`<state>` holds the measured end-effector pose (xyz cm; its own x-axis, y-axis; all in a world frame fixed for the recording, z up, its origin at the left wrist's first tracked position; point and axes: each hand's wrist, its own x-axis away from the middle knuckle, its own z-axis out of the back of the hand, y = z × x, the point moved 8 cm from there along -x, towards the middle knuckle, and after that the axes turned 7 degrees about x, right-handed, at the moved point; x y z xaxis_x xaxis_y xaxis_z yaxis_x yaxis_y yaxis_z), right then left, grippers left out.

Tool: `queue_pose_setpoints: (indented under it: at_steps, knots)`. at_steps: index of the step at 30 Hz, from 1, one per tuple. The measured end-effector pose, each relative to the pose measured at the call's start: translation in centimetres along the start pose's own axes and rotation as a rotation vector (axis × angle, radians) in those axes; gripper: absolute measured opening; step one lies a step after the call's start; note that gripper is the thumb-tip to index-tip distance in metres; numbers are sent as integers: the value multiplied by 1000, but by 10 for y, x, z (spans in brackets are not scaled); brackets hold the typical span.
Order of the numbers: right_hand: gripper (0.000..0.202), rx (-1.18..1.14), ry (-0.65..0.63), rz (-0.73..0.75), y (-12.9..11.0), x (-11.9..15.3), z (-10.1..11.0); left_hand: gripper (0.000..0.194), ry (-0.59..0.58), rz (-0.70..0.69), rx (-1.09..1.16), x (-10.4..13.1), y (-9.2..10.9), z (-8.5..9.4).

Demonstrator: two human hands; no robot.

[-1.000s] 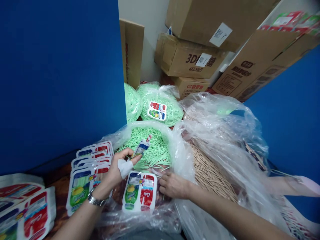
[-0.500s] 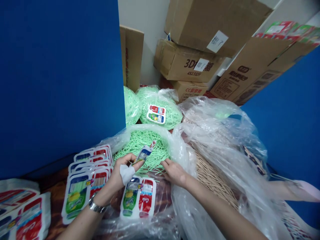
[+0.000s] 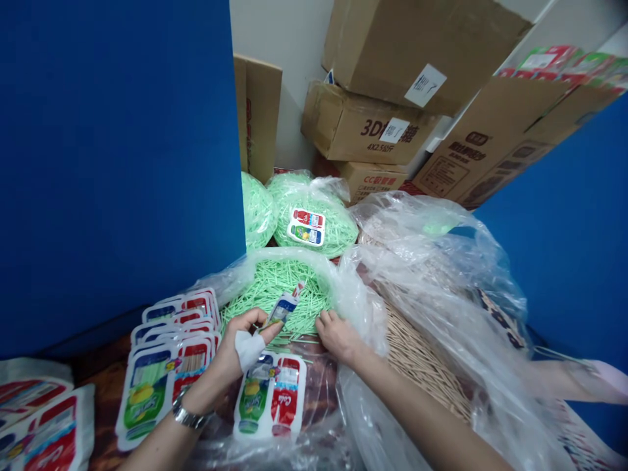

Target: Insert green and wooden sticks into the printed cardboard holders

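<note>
My left hand [image 3: 248, 337], with a white wrap by the thumb, is closed on a small printed packet [image 3: 280, 310] above the green sticks [image 3: 289, 278]. The sticks lie in an opened clear plastic bag. At the right edge of the sticks is my right hand [image 3: 338, 335], its fingers curled together; what they hold, if anything, is too small to make out. Just below my hands lies a Sprite and Cola printed pack [image 3: 269, 396]. More such packs [image 3: 147, 392] overlap in a row to the left.
Tied bags of green sticks [image 3: 314, 222] lie behind, one with a printed pack on top. Brown sticks [image 3: 422, 353] under plastic are at right, near another person's arm [image 3: 564, 379]. Cardboard boxes [image 3: 373, 124] stand at the back; a blue panel [image 3: 118, 163] rises at left.
My right hand has shifted slightly left and its fingers are more curled at the sticks. My left hand keeps the packet in nearly the same place.
</note>
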<state>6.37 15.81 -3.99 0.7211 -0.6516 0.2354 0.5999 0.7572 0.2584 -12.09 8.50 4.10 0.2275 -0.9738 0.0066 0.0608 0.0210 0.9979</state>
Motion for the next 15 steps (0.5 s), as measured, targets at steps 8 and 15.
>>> queue_pose_setpoints:
  at_steps: [8,15]
  knots:
    - [19,32,105,-4,-7,-14,-3,32,-9,4,-19,0,4,-7]
    - [17,-110,159,-29,11,-16,2,31,-7,-22,-28,1,3,-2]
